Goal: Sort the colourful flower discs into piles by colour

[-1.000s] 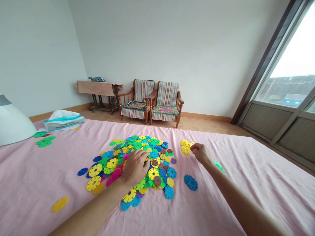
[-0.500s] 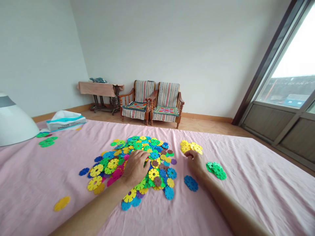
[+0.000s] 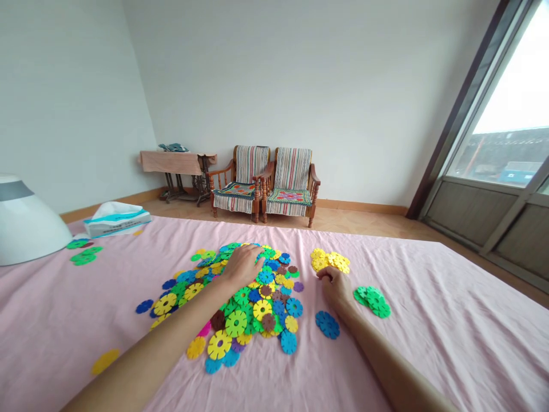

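Note:
A heap of flat plastic snowflake discs point(image 3: 253, 303) in yellow, green, blue, pink and brown lies on the pink cloth point(image 3: 429, 320). My left hand point(image 3: 243, 265) reaches over the heap's far part, fingers curled down onto the discs; what it grips is hidden. My right hand point(image 3: 335, 288) rests on the cloth to the right of the heap, fingers curled, just below a small group of yellow discs point(image 3: 330, 261). A group of green discs point(image 3: 372, 300) lies to its right. A blue disc point(image 3: 327, 324) sits by my right wrist.
A white dome-shaped object point(image 3: 26, 223) and a tissue pack point(image 3: 115, 218) stand at the left. Green discs point(image 3: 83, 253) lie near them, a lone yellow disc point(image 3: 104, 360) nearer me. Two striped wooden chairs point(image 3: 266, 183) and a small table point(image 3: 178, 166) line the back wall; a window point(image 3: 506, 149) is on the right.
My left hand has moved from the heap's middle to its far side. My right hand pulled back from the yellow group toward me, uncovering the yellow and green groups.

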Motion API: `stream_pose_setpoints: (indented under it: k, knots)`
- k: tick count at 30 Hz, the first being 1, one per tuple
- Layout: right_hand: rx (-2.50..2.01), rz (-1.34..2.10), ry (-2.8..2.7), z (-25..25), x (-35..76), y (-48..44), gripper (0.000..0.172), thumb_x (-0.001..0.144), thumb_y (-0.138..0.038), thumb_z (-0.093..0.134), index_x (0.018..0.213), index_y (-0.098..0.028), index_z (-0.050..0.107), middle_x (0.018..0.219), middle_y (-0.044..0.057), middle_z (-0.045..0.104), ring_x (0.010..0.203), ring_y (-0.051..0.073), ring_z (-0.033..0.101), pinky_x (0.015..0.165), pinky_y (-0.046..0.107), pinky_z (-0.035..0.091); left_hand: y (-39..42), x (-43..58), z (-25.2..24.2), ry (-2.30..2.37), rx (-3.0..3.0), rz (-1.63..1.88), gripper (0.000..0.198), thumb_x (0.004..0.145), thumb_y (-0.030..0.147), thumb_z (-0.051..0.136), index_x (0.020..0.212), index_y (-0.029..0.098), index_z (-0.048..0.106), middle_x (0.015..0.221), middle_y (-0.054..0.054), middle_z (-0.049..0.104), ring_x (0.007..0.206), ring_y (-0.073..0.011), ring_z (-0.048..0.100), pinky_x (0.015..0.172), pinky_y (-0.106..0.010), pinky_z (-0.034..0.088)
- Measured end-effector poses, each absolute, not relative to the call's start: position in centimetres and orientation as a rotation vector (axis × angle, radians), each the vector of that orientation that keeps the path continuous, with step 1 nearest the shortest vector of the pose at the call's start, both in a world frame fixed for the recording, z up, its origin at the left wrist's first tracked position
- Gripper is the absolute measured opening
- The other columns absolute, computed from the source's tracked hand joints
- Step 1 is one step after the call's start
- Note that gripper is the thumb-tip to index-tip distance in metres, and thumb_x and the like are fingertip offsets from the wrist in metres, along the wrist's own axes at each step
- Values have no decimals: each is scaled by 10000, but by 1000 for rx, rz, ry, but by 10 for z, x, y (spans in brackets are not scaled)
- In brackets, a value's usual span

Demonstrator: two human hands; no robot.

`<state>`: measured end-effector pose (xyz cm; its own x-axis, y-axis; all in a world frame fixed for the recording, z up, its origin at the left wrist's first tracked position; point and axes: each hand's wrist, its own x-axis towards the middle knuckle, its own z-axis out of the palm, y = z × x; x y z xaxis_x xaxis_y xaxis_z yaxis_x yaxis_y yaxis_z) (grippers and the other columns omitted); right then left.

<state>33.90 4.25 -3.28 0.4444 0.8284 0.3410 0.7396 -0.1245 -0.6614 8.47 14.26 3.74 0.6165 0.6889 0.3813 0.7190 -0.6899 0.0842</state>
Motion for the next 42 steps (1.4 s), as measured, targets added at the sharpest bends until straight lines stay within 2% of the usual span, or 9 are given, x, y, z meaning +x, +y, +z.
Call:
stream_pose_setpoints:
  k: [8, 13, 21, 25, 29, 32, 34, 37, 42]
  knots:
    - [-1876, 132, -1351, -31, 339, 42, 313, 709, -115, 403, 763, -194, 701, 806, 21, 724, 789, 183, 652, 720, 262, 437, 178, 123, 22, -1274, -2818, -289, 420, 885, 504, 444, 1065, 176, 635, 1187, -145, 638, 1142, -311, 555, 959, -469, 405]
    - [-1865, 140, -1361, -33, 340, 43, 308, 709, -119, 402, 753, -200, 696, 802, 20, 719, 786, 180, 649, 720, 263, 439, 159, 96, 26, -1199, -2897, -179, 449, 881, 522, 456, 1183, 223, 601, 1322, -110, 564, 1240, -286, 492, 1028, -448, 358]
    - [-1850, 142, -1352, -33, 340, 43, 301, 699, -123, 404, 753, -195, 691, 805, 35, 718, 782, 191, 645, 731, 281, 443, 134, 45, 45, -1023, -3012, -204, 367, 889, 402, 483, 1162, 216, 644, 1223, -97, 640, 1164, -279, 562, 999, -436, 403]
    - [-1840, 135, -1349, -33, 339, 42, 300, 692, -123, 401, 750, -189, 688, 817, 39, 717, 808, 196, 644, 755, 286, 444, 119, 44, 46, -1115, -2935, -403, 389, 867, 311, 526, 1230, 196, 603, 1292, -115, 590, 1222, -293, 507, 1027, -473, 367]
    - [-1819, 135, -1353, -30, 340, 41, 297, 694, -127, 396, 740, -182, 684, 812, 44, 714, 795, 196, 642, 746, 291, 446, 86, 52, 46, -874, -3139, -481, 344, 857, 377, 582, 1186, 287, 626, 1303, -53, 581, 1238, -252, 478, 1053, -447, 336]
    - [-1802, 144, -1351, -25, 336, 37, 311, 706, -127, 385, 756, -178, 688, 805, 46, 711, 772, 189, 640, 719, 286, 450, 67, 55, 44, -701, -3280, -373, 452, 724, 435, 732, 1148, 311, 639, 1259, -31, 596, 1215, -262, 478, 1051, -441, 325]
    - [-1775, 159, -1378, -21, 329, 31, 312, 716, -127, 389, 777, -181, 690, 796, 37, 705, 741, 174, 633, 694, 273, 451, 63, 55, 42, -672, -3301, -384, 515, 672, 414, 780, 1152, 300, 634, 1241, -33, 596, 1196, -261, 483, 1044, -427, 331]
    - [-1689, 223, -1517, -16, 314, 16, 283, 721, -131, 442, 828, -197, 696, 785, 19, 683, 719, 153, 615, 682, 257, 452, 65, 53, 38, -705, -3286, -444, 476, 700, 359, 768, 1149, 277, 633, 1260, -46, 583, 1196, -253, 480, 1038, -408, 343]
    - [-1636, 276, -1792, -12, 288, -5, 289, 719, -201, 619, 998, -215, 695, 944, 69, 636, 881, 201, 590, 798, 321, 446, 71, 52, 34, -728, -3265, -498, 357, 740, 268, 728, 1089, 240, 657, 1232, -59, 602, 1176, -251, 504, 1029, -412, 363]
